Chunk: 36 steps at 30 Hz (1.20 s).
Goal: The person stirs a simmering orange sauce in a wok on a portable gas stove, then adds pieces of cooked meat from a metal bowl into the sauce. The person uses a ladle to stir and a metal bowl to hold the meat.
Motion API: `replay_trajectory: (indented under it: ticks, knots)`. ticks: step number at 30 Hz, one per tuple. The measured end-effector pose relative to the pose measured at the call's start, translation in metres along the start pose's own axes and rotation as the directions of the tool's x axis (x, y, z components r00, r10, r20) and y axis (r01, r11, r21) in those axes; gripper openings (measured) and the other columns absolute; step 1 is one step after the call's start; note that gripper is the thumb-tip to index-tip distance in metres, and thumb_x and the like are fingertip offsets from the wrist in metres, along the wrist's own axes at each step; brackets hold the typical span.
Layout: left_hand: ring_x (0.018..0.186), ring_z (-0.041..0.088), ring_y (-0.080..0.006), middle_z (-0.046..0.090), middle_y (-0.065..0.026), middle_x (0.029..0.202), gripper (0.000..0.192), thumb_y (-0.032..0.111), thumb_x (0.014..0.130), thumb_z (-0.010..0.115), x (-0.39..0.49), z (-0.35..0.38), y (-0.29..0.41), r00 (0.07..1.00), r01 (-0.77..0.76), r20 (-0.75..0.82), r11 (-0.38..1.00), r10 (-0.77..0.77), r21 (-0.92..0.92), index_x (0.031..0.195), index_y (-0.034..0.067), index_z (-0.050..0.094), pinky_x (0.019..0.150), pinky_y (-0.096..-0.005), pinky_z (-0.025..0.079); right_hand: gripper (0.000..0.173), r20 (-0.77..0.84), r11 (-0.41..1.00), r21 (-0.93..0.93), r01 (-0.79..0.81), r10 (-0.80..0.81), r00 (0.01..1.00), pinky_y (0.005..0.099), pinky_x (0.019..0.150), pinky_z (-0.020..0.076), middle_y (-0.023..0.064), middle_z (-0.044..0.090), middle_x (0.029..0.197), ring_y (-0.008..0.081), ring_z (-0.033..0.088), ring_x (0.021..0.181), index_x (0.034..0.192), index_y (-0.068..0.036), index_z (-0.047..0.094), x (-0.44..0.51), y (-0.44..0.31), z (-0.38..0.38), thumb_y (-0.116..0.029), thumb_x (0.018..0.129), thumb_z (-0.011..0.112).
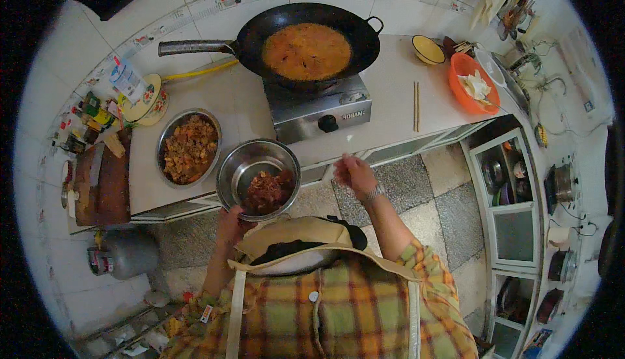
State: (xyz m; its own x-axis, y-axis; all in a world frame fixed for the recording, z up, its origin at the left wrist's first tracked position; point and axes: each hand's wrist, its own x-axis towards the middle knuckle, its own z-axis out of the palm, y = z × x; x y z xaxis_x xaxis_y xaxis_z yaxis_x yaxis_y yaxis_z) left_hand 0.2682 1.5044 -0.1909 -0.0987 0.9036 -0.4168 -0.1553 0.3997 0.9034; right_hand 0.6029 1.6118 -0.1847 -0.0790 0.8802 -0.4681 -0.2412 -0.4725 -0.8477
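Observation:
My left hand (233, 220) grips the near rim of a round stainless steel bowl (237, 163) at the counter's front edge. A clump of reddish-brown minced meat or similar food (268, 190) sits in that bowl. Held out in front of the counter, my right hand (355, 174) has a watch on the wrist and nothing visible in it; its fingers look partly curled and blurred. A black wok (249, 27) with orange-brown liquid (307, 51) rests on a steel gas stove (320, 110). Left of the stove stands a steel basin (161, 163) of cooked, chunky food (190, 149).
Wooden chopsticks (416, 106) lie right of the stove. Farther right are a yellow bowl (428, 50) and an orange plastic basin (464, 100) with pale pieces. A wooden board with a cleaver (102, 183), bottles (95, 110) and a lidded enamel pot (154, 102) stand left. A gas cylinder (129, 254) is below.

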Motion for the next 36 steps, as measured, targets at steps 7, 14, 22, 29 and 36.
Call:
replay_trajectory:
  ticks: [7, 14, 22, 29, 36]
  knots:
    - [0.082, 0.063, -0.0299, 0.056, -0.0182, 0.106, 0.046, 0.019, 0.080, 0.054, 0.022, -0.020, 0.009, 0.989, 0.139, -0.021, 0.965, -0.148, -0.224, 0.120, -0.001, 0.040, 0.060, -0.0387, 0.060, 0.043, -0.145, 0.992, -0.121, -0.024, 0.006, 0.989, 0.0275, 0.052, 0.0463, 0.0070, 0.063, 0.072, 0.0146, 0.058, 0.059, 0.089, -0.003, 0.060, 0.072, -0.008, 0.025, -0.044, 0.090, 0.048]
    - [0.103, 0.055, -0.0293, 0.049, -0.0166, 0.120, 0.055, 0.023, 0.081, 0.060, 0.041, -0.039, -0.006, 0.998, 0.003, 0.059, 0.964, 0.014, -0.265, 0.126, 0.001, 0.037, 0.074, -0.0404, 0.054, 0.042, -0.249, 0.997, -0.074, 0.010, -0.029, 0.968, 0.0280, 0.041, 0.0430, 0.0085, 0.061, 0.065, 0.0168, 0.056, 0.049, 0.084, 0.000, 0.057, 0.106, 0.001, 0.027, -0.041, 0.090, 0.049]
    - [0.105, 0.050, -0.0220, 0.048, -0.0076, 0.122, 0.051, 0.018, 0.083, 0.058, 0.073, -0.053, -0.044, 0.979, -0.154, 0.090, 0.953, 0.183, -0.261, 0.128, 0.003, 0.039, 0.089, -0.0373, 0.042, 0.036, -0.226, 0.997, 0.059, 0.050, -0.036, 0.974, 0.0270, 0.044, 0.0438, 0.0086, 0.061, 0.067, 0.0169, 0.058, 0.053, 0.084, -0.001, 0.057, 0.108, 0.005, 0.029, -0.035, 0.091, 0.050]
    - [0.097, 0.051, -0.0159, 0.056, -0.0038, 0.110, 0.035, 0.014, 0.085, 0.057, 0.077, -0.060, -0.035, 0.944, -0.227, 0.160, 0.920, 0.289, -0.320, 0.117, 0.005, 0.050, 0.082, -0.0332, 0.041, 0.035, -0.194, 0.988, 0.153, 0.032, -0.002, 0.981, 0.0285, 0.048, 0.0453, 0.0089, 0.059, 0.067, 0.0192, 0.054, 0.054, 0.086, -0.001, 0.055, 0.111, 0.009, 0.022, -0.035, 0.091, 0.050]
    - [0.094, 0.053, -0.0180, 0.055, -0.0049, 0.110, 0.038, 0.013, 0.083, 0.060, 0.084, -0.071, -0.035, 0.996, 0.079, 0.067, 0.928, -0.058, -0.364, 0.119, 0.005, 0.049, 0.078, -0.0346, 0.044, 0.037, -0.233, 0.986, 0.116, 0.124, -0.095, 0.968, 0.0273, 0.044, 0.0435, 0.0107, 0.059, 0.066, 0.0192, 0.056, 0.053, 0.084, 0.001, 0.055, 0.114, 0.012, 0.023, -0.036, 0.088, 0.056]
